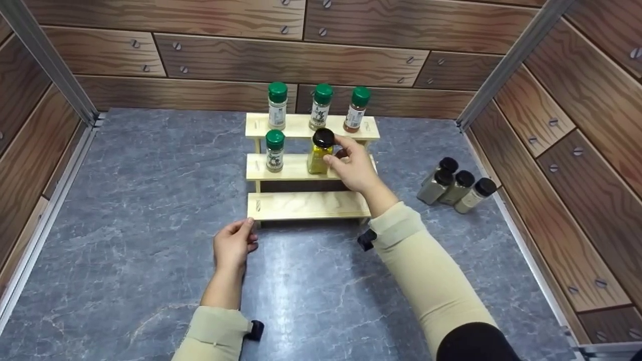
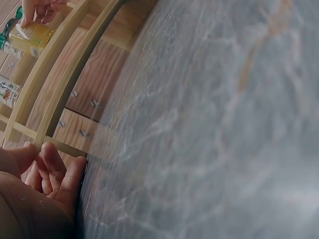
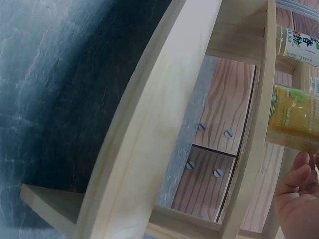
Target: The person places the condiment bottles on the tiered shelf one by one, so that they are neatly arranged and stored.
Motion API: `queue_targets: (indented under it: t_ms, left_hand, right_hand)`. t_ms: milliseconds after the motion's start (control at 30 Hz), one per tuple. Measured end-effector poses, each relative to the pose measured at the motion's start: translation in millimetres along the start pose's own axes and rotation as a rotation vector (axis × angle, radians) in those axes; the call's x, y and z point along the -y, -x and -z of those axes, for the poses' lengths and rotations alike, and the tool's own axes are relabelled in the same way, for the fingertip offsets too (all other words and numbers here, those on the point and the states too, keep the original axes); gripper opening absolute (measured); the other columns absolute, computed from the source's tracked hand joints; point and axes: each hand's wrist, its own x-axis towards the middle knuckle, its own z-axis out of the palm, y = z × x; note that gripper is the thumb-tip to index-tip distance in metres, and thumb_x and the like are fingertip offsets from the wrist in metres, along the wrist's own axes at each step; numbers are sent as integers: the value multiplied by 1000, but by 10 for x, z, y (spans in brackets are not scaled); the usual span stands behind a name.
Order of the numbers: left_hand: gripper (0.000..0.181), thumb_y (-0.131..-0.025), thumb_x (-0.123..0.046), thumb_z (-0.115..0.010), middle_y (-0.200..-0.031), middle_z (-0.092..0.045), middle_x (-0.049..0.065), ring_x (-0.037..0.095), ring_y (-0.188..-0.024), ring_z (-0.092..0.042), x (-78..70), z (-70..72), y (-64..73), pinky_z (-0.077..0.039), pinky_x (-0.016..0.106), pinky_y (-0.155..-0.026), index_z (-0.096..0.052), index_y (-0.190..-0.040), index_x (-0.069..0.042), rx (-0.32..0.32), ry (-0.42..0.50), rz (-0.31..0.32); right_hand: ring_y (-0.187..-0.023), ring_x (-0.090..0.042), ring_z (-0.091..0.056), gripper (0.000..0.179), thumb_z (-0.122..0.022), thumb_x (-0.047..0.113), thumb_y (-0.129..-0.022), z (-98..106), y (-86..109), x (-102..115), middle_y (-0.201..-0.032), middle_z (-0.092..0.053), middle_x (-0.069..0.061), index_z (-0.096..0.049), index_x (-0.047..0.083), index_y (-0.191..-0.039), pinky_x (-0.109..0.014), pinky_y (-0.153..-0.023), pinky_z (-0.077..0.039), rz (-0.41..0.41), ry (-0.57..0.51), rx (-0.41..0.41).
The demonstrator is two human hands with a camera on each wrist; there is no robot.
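Observation:
A three-tier wooden rack stands on the grey marbled surface. My right hand grips a square spice jar with yellow contents and a black cap, upright at the middle tier. Its base is right at the board, and the right wrist view shows the jar's yellow side. To its left on that tier is a green-capped spice jar. At the rack's front left corner, my left hand pinches the end of the lowest tier between thumb and finger, as the left wrist view shows. The lowest tier bears no jars.
Three green-capped jars stand on the top tier, the middle one among them. Several black-capped jars cluster on the surface to the right. Wood-patterned panels wall the back and both sides.

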Motion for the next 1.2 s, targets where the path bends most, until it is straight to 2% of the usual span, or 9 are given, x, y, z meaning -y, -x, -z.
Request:
queue_targets:
  t_ms: [233,333,433,533,633,767,900,1067,1200]
  left_hand:
    - [32,-103,-16,-72,-90,-70,14,13,-69,-66,28,-12,-5,-60,27,-58,-70,-120,11,10,27,-5]
    - [33,-103,-16,-72,-89,-69,15,12,-67,-65,38,-14,-2,-60,28,-57,-69,-120,12,18,29,-8]
    - [33,-103,-16,-72,-90,-69,14,11,-67,-65,40,-2,1,-60,27,-57,-69,-120,12,14,21,-15]
    - [33,-103,-15,-72,-91,-69,12,11,-67,-66,26,26,7,-60,27,-57,-69,-120,13,8,19,-22]
    - [33,-103,-15,-72,-91,-70,13,12,-68,-66,8,61,7,-60,27,-57,-68,-121,13,6,21,-27]
    - [34,-103,-16,-72,-91,-70,13,12,-68,-66,-5,63,7,-60,27,-57,-68,-121,13,0,15,-31]
    - [34,-104,-17,-72,-89,-68,13,12,-68,-66,15,14,4,-60,27,-58,-69,-121,12,9,6,-23]
    - [32,-104,-15,-71,-88,-68,12,11,-67,-65,34,-4,-2,-60,27,-57,-69,-120,13,17,15,-26]
    - [32,-104,-15,-71,-90,-68,13,11,-66,-65,18,6,-5,-60,27,-57,-69,-119,13,9,18,-33]
  right_hand:
    - [-92,-22,-63,66,-76,-4,-93,108,110,-45,-135,-63,-28,-48,-9,-152,-24,-82,-56,-13,-89,-57]
    - [-87,-16,-65,53,-77,-5,-90,315,253,-176,-121,-69,-30,-59,-12,-140,-22,-77,-57,12,-80,-246]
    - [-85,-9,-63,31,-78,-2,-90,605,435,-441,-107,-73,-25,-72,-11,-119,-19,-77,-52,-14,39,-516]
    - [-87,-14,-62,23,-80,4,-92,931,614,-805,-101,-72,-21,-74,-8,-110,-21,-79,-50,-129,173,-763]
    - [-95,-26,-62,34,-83,16,-92,1175,776,-1112,-105,-68,-20,-70,-7,-114,-32,-88,-51,-309,274,-888]
    - [-106,-38,-63,56,-86,38,-90,1306,906,-1288,-113,-68,-19,-63,-2,-123,-50,-98,-49,-536,423,-831]
    - [-109,-46,-66,65,-83,54,-89,1374,934,-1317,-116,-72,-20,-63,3,-125,-60,-97,-48,-636,570,-732]
    - [-112,-50,-66,61,-76,48,-91,1407,925,-1298,-124,-71,-25,-65,2,-131,-65,-95,-50,-656,597,-674]
    - [-114,-50,-66,56,-70,32,-89,1358,940,-1270,-126,-70,-27,-65,0,-134,-64,-96,-51,-577,552,-603]
